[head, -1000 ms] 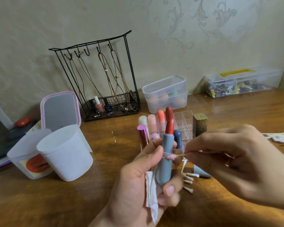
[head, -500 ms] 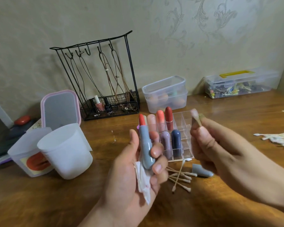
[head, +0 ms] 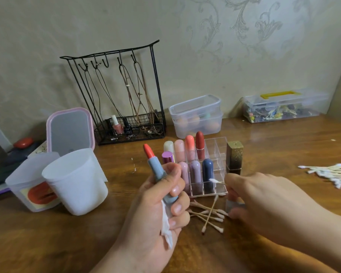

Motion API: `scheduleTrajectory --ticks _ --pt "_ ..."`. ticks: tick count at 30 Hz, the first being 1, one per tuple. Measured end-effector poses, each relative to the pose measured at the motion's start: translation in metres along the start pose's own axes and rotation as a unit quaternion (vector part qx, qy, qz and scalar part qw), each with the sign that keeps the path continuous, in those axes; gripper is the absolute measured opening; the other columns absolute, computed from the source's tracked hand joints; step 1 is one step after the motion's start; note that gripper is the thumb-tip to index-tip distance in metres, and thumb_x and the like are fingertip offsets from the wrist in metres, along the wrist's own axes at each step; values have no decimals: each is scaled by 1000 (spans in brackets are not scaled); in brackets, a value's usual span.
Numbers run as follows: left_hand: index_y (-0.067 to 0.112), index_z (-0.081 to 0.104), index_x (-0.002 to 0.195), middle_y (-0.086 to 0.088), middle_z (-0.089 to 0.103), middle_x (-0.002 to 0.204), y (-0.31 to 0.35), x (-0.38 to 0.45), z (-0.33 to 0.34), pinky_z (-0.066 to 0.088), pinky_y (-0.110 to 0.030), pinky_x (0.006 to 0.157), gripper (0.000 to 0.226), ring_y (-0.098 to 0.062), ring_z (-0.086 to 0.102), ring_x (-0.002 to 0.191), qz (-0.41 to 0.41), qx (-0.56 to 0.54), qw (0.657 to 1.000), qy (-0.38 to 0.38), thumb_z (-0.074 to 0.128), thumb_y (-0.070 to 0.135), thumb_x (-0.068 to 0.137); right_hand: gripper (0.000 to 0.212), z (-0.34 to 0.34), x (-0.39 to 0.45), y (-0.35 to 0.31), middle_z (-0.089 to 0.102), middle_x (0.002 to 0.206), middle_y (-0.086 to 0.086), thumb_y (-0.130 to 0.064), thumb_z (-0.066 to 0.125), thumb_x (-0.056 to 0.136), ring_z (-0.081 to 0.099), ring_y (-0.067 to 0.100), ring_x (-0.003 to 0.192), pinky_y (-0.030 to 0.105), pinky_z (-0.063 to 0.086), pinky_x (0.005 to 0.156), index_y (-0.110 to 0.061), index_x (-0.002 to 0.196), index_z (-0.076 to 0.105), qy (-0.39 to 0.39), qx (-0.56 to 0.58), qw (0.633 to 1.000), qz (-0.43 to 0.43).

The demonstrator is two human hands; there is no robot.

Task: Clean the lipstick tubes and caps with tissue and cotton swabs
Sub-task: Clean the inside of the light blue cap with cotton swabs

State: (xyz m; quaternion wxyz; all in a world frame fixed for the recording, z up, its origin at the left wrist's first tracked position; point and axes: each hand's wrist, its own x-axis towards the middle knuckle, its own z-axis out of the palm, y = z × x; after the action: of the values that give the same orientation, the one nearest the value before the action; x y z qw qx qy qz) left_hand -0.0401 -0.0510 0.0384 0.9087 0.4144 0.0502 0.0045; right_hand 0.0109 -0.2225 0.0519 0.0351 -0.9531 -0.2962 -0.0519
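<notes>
My left hand (head: 156,211) grips an uncapped grey-blue lipstick tube (head: 157,170) with its orange-red bullet up, and a folded white tissue (head: 166,227) is tucked in the same palm. My right hand (head: 264,205) holds a cotton swab (head: 217,181) and reaches down to the grey-blue cap (head: 231,203) on the table; its fingertips are blurred there. Used cotton swabs (head: 209,215) lie crossed between my hands. Behind them a clear organizer (head: 217,146) holds several capped lipsticks.
A gold-black lipstick (head: 234,156) stands right of the organizer. Fresh swabs (head: 335,172) are piled at the right. Two white plastic cups (head: 75,182) sit at the left, with a pink mirror (head: 70,131), a black wire jewelry rack (head: 124,95) and two clear boxes (head: 196,115) behind.
My right hand dropped from chest height to the table by the cap, still holding a swab. My left hand tilted the lipstick leftwards and lowered slightly.
</notes>
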Motion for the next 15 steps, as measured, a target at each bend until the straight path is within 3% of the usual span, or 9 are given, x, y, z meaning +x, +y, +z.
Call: scheduleTrajectory --ticks 2,5,7,9,12,15 --pt "14 72 68 -1 40 57 1 1 1 18 -17 37 7 -9 31 39 0 4 1000 13 69 20 66 29 -1 1 4 60 100 -11 -47 61 91 59 10 90 24 45 68 -34 93 35 21 23 999 18" --pt "11 73 78 -7 51 60 0 -2 3 18 -15 37 17 -9 33 35 13 45 999 12 67 25 70 27 -10 -3 10 63 72 -11 -43 77 75 60 2 64 18 46 53 -30 83 54 156 212 964 31" --pt "10 72 89 -9 59 63 -3 -3 4 22 -15 34 26 -10 37 34 30 101 994 9 65 30 73 30 -21 -7 2 71 71 -6 -35 86 63 66 8 57 25 52 49 -26 75 60 221 406 887 -8" --pt "16 72 94 -8 64 63 -6 -4 5 26 -15 30 28 -12 42 34 36 147 988 -25 62 35 77 29 -23 -12 -8 74 77 4 -32 85 64 66 18 52 36 49 41 -32 68 56 232 527 814 -72" --pt "14 71 98 -13 64 63 -5 -7 5 33 -16 29 29 -14 51 35 -12 116 986 -116 68 38 82 25 -12 -11 -16 63 71 31 -44 83 63 39 31 41 44 34 35 -50 64 59 281 525 797 -104" --pt "16 71 101 -12 63 64 -6 -10 1 37 -16 32 39 -14 58 42 -24 77 981 -175 81 38 71 23 -3 -10 -17 60 64 25 -46 78 66 47 37 46 45 37 38 -58 69 59 303 494 806 -120"
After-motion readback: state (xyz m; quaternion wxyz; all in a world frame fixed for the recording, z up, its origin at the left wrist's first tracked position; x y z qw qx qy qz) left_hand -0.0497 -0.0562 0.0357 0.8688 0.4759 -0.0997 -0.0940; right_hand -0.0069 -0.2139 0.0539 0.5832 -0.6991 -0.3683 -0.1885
